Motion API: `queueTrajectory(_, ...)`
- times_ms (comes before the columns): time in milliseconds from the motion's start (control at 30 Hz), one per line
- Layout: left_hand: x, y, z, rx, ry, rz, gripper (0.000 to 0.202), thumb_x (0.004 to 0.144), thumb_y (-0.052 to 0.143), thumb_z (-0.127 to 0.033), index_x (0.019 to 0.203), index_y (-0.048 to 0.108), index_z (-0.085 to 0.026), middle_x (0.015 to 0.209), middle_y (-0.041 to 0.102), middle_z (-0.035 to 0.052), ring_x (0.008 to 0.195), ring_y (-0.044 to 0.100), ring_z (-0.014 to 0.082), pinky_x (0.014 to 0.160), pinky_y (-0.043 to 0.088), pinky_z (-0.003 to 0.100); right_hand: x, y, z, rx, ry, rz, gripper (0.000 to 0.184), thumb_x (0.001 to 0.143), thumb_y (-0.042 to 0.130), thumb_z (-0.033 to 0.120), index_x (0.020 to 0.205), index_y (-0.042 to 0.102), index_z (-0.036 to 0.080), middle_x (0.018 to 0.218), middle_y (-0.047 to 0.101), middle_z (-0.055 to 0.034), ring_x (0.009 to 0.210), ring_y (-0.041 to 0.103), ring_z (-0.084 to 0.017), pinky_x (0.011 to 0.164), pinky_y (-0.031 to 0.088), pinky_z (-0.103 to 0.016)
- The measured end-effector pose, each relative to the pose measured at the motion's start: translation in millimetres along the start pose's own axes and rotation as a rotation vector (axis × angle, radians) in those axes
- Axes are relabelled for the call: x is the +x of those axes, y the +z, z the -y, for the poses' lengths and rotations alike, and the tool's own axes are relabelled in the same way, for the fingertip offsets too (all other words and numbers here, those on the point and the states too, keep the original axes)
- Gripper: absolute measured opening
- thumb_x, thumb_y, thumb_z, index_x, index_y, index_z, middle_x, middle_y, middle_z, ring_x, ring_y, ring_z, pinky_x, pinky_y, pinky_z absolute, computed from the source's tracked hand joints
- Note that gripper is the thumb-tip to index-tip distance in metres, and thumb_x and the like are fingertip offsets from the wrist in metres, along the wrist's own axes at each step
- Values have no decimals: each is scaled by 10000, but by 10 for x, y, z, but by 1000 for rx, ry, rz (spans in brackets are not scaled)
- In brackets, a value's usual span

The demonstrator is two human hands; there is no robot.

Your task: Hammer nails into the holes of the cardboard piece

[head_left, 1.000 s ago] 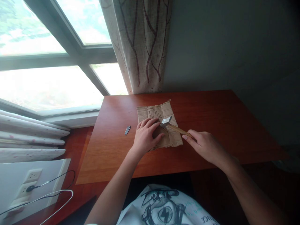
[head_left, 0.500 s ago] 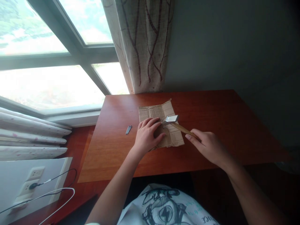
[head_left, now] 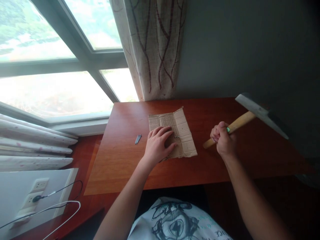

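Note:
My left hand (head_left: 158,143) lies on a creased piece of cardboard (head_left: 186,133), its fingers spread and the thumb apart. Rows of small holes show in the cardboard's middle panel beyond my fingertips; the part under my palm is hidden. My right hand (head_left: 225,140) is closed around the wooden handle of a hammer (head_left: 242,120). Raised to the right of the cardboard, the hammer has its long metal head up and away from me. A small bunch of nails (head_left: 138,139) lies on the table to the left of my left hand.
The reddish-brown wooden table (head_left: 120,166) reaches the curtain (head_left: 155,50) and wall at its far side. A window (head_left: 85,63) is at the left. Below it, cables (head_left: 75,201) hang by a wall socket (head_left: 32,198).
My right hand has swung the hammer up and to the right, away from the cardboard. My left hand stays on the cardboard, and the nails have not moved.

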State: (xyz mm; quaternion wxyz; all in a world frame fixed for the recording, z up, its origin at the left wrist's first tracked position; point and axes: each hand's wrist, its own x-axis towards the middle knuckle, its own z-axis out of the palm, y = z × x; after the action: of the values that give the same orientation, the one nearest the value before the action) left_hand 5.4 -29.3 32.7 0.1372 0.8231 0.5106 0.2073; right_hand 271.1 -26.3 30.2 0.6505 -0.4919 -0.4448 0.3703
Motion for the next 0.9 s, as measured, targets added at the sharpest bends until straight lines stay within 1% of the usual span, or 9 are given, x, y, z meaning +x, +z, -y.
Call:
queueTrajectory(167,2,7,-6,4,-1,1,465,891,636,-495,1301,642,-276,1441,588,37,1346,466,299,1118,371,482,62,20,-148,-46,-72,-34,536,906,609,564,572,357,229,468,306,71,398,323,-80,396,250,-261)
queueTrajectory(300,3,2,-6,7,-3,7,466,885,645,-491,1301,640,-281,1447,583,36,1340,469,298,1108,375,481,50,61,-223,-131,-77,-50,548,905,577,606,576,345,235,468,328,67,406,350,-86,402,278,-261)
queueTrajectory(400,13,2,-1,15,-4,5,461,885,649,-476,1300,639,-275,1445,585,36,1339,467,300,1110,374,483,60,98,-243,-143,-72,-53,545,913,551,618,587,339,235,469,327,71,406,354,-86,405,293,-254)
queueTrajectory(567,41,16,-20,-2,-10,-9,441,873,668,-468,1268,653,-273,1430,596,48,1335,481,307,1112,393,492,86,130,-260,-101,-87,-67,533,910,566,597,587,350,233,473,315,72,410,331,-84,400,269,-249)
queueTrajectory(667,30,-26,-23,-79,-5,-125,370,896,648,-427,1221,665,-251,1402,613,66,1313,516,277,1120,416,463,74,130,-258,-95,-81,-46,522,917,562,585,596,343,235,482,307,73,411,324,-86,400,264,-248)
queueTrajectory(767,-32,-138,93,-135,-56,-313,290,937,585,-380,1182,669,-251,1340,652,73,1261,570,240,1101,451,428,59,118,-258,-143,-37,6,539,923,528,608,581,339,238,496,344,56,436,395,-101,428,341,-258)
queueTrajectory(800,-65,-183,172,-136,-102,-364,284,943,566,-378,1173,669,-249,1322,660,75,1234,592,234,1078,471,416,56,115,-263,-152,-25,23,548,923,519,618,572,338,238,495,350,52,438,402,-104,433,351,-262)
queueTrajectory(867,-148,-264,383,-112,-248,-440,299,945,530,-383,1147,674,-215,1258,686,85,1157,639,221,1007,515,373,55,113,-281,-157,-12,34,567,919,512,632,555,330,238,481,333,53,424,369,-99,419,323,-262)
queueTrajectory(900,-196,-298,504,-77,-347,-441,315,933,528,-398,1130,680,-205,1187,711,83,1072,671,216,932,544,348,56,116,-293,-155,-10,26,576,916,513,636,547,321,237,473,315,56,416,339,-95,408,293,-260)
